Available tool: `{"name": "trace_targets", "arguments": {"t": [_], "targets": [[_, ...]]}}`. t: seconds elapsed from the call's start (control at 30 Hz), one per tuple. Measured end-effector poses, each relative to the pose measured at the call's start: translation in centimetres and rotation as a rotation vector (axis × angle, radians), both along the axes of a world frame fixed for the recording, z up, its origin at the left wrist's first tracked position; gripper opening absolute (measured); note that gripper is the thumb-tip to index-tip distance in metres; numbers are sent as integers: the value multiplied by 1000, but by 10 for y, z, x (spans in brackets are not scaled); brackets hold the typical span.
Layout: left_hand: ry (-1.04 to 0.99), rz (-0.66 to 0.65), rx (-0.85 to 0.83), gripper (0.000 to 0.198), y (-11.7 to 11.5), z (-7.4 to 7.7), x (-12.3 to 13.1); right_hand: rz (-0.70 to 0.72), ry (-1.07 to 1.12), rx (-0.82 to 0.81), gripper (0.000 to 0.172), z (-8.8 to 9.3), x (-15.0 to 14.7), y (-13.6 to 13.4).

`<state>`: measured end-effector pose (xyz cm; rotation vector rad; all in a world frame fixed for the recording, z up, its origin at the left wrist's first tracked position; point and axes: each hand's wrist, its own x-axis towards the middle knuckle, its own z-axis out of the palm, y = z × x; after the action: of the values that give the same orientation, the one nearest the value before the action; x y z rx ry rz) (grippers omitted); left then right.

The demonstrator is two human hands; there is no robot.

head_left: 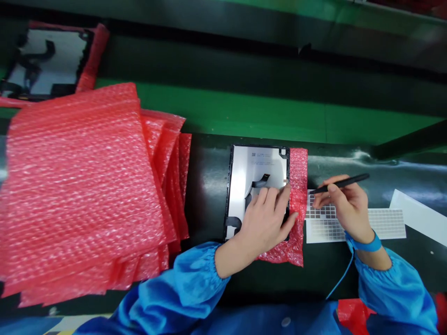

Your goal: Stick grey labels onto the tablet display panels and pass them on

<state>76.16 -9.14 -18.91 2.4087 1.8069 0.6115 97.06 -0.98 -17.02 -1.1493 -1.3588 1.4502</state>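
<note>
My left hand (262, 218) lies with fingers stretched out over the back of a display panel (239, 186), its fingertips near the panel's right edge. The panel is silver with a black frame and black flex cables, and it rests on a red bubble-wrap bag (298, 172). My right hand (349, 209) grips black tweezers (352, 180), their tip pointing left and down at the top-left part of a white sheet of small grey stickers (317, 213). A second sticker sheet (387, 223) lies partly under that hand.
A big stack of red bubble-wrap bags (84, 186) covers the left of the dark bench. Behind it another panel (63, 56) lies on red wrap. White paper (419, 214) is at the right. A blue wrist strap (366, 243) trails a cord from my right wrist.
</note>
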Motion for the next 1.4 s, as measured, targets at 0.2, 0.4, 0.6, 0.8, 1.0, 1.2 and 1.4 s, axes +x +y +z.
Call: {"name": "trace_targets", "arguments": {"t": [0.2,0.4,0.6,0.8,1.0,1.2,1.4], "targets": [[-99,-354,-34,56,-42,3,13,24,-152,-24,13,-7,41,-65],[-28,-500,-145,75,-53,-3,12,73,-273,-3,8,-20,52,-99],[14,-546,-170,77,-50,-4,9,97,-368,55,8,-23,54,-103],[20,-548,-186,80,-51,-4,10,104,-420,51,14,-24,55,-102],[19,-561,-195,82,-51,-5,10,127,-439,49,20,-21,54,-99],[-6,-547,-203,84,-50,-3,11,116,-385,21,21,-17,51,-96],[-25,-547,-221,88,-50,-3,11,93,-298,-56,20,-20,52,-94]]}}
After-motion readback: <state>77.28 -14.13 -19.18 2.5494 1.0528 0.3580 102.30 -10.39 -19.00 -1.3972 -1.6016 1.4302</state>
